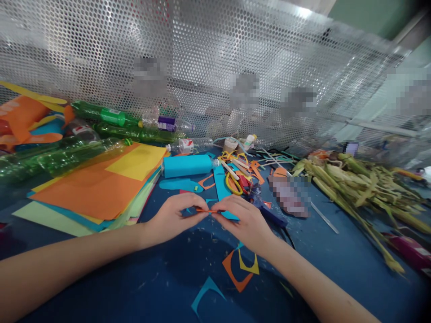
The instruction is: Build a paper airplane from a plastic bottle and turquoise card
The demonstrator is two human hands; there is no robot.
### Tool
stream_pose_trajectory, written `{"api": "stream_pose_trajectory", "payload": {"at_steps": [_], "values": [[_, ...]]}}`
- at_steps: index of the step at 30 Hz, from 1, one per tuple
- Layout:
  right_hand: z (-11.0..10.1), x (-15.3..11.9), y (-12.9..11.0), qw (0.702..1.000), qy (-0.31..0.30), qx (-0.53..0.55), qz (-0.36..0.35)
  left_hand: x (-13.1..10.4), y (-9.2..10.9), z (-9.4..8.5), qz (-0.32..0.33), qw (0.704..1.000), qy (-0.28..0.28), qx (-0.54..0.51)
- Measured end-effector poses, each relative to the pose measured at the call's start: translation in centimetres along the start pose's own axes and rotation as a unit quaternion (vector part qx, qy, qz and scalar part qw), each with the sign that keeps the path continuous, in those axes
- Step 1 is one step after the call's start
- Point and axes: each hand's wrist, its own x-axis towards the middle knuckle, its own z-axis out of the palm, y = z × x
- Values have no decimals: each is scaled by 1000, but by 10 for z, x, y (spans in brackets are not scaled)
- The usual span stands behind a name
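Between my two hands is a small orange piece [207,211], seen nearly edge-on. My left hand [175,217] pinches its left end, and my right hand [242,220] pinches its right end; the fingertips almost meet. Just beyond them lies a bottle wrapped in blue paper [188,165], with a flat blue cutout [181,185] in front of it. A blue strip [220,184] runs down behind my right hand. Nearer to me, orange [237,280], yellow [249,264] and blue paper scraps [207,287] lie on the blue table [161,287].
Stacked coloured paper [90,193] and green bottles [77,157] lie left. Yellow-handled scissors [233,184] and a dark blue glue gun [269,211] are beyond my right hand. Corn husks [357,184] cover the right side. A perforated metal screen [202,58] stands behind.
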Motion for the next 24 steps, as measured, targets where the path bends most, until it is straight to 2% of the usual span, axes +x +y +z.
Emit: {"api": "stream_pose_trajectory", "payload": {"at_steps": [7,14,20,24], "values": [[0,2,-2,1000,5,9,-29,0,2,0,14,1000,-13,5],[-1,-2,1,996,25,-28,-79,-1,0,-1,13,999,-10,36],[-1,-3,0,997,15,-46,-59,-1,1,-1,31,998,-22,42],[2,-2,-1,999,35,-22,-4,-1,0,-2,43,997,-30,48]]}}
